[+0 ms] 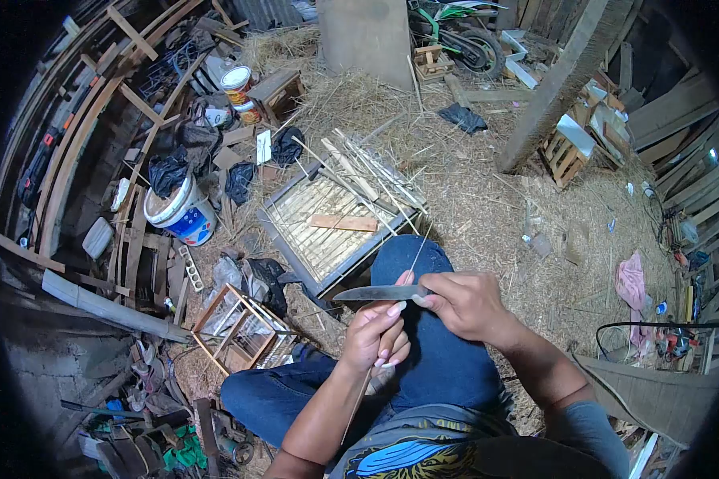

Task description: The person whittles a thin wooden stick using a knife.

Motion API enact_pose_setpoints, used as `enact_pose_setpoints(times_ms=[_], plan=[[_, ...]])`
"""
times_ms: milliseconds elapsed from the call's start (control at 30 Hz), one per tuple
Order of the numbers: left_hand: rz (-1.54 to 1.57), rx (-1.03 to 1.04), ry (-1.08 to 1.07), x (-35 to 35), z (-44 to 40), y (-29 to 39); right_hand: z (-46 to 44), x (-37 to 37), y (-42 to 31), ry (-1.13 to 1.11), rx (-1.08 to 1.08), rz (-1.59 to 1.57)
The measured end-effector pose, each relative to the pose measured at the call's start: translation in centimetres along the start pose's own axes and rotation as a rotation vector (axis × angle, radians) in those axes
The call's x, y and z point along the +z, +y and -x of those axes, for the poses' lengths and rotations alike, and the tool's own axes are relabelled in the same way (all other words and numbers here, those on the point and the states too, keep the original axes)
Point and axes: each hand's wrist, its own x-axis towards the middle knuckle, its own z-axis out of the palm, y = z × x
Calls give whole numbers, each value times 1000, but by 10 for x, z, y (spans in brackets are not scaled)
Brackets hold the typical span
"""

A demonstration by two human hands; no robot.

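At the frame's centre, the right hand [465, 305] is clamped on a smooth metal knife [371, 294], its flat blade tapering leftward. Just below, the left hand [378, 335] curls closed round a thin, straight stick [359, 398], above blue denim jeans [447, 363]. Coarse straw [343, 100] litters the upper middle.

At the bottom centre of the frame I wear a dark grey T-shirt [455, 423] with a bright blue print [403, 458] streaked in pale lines, a yellow, root-like tangle beside it and yellowish capitals above, only partly readable. My sleeve [589, 437], at lower right, is plain grey-blue. Blue denim jeans [439, 363] cover my legs around lower centre. My left hand [375, 335] and right hand [467, 305] are bare, with long nails.
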Motion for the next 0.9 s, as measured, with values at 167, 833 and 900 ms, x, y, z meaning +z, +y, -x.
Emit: enact_pose_setpoints(times_ms=[167,833,900], plan=[[-44,36,-59,-10,2,-3,-2,-5,28,58,86,84],[-201,28,-119,-4,3,-9,-18,15,-3,155,516,-921],[-195,42,-110,-2,2,-10,-18,18,-3,224,431,-820]])
